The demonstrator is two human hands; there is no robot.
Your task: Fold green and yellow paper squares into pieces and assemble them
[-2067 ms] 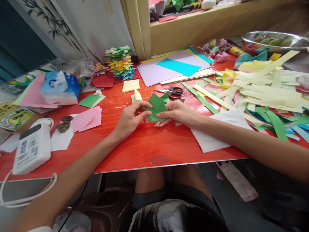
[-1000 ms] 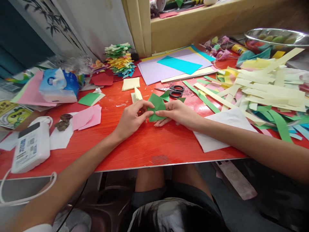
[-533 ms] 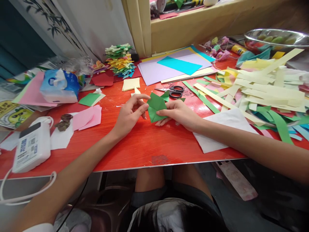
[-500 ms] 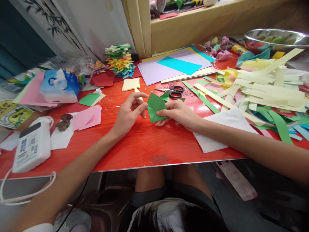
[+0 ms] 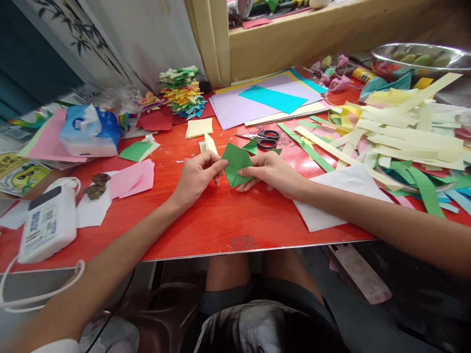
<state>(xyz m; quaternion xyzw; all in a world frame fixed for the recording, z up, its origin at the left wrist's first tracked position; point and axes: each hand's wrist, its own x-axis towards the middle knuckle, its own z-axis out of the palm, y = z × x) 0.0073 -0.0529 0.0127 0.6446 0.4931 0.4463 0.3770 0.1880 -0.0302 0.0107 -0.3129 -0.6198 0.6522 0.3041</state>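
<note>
A folded piece of green paper point(image 5: 236, 164) is held above the red table point(image 5: 206, 225), creases showing on its face. My right hand point(image 5: 270, 171) grips its right side, thumb on top and fingers beneath. At its left edge, my left hand point(image 5: 200, 177) is closed, thumb and forefinger pinching the paper's corner. Just behind the green sheet lie small green paper pieces point(image 5: 251, 145) and black-handled scissors point(image 5: 268, 139). Beyond my left hand stands a folded cream paper piece point(image 5: 209, 144), with a stack of cream squares point(image 5: 199, 128) farther back.
Paper strips point(image 5: 412, 132) pile up on the right, near a metal bowl point(image 5: 423, 56). Lilac sheets point(image 5: 228, 105) lie at the back beside a stack of folded paper pieces point(image 5: 182, 93). On the left are a tissue pack point(image 5: 89, 131), pink paper point(image 5: 132, 179) and a white device point(image 5: 49, 223).
My left hand's fingers have curled in, and its thumb and forefinger have closed on the green paper's left corner. The cream piece behind shows more now. My right hand keeps its hold.
</note>
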